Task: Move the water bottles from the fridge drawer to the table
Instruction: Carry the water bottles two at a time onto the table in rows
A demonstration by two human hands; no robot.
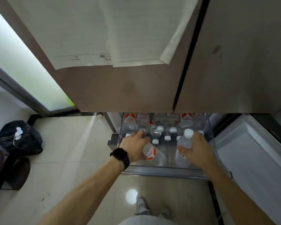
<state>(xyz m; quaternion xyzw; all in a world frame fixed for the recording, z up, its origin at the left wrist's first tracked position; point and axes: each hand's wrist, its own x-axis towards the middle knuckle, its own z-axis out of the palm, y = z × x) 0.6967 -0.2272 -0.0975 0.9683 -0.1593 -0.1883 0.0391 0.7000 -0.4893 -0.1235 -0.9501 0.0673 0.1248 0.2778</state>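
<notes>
The drawer lies open from above only along its front, a bare strip between the left hand gripping the left bottle and the right hand gripping the right bottle, its back crowded with lying bottles under overhanging fridge doors, a white panel close on its right.

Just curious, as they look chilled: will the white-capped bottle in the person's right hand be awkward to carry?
Probably heavy for its size: the water bottle looks full and capped. Its clear plastic wall may give slightly under the right hand. Being round, it would likely roll if laid on its side.
</notes>
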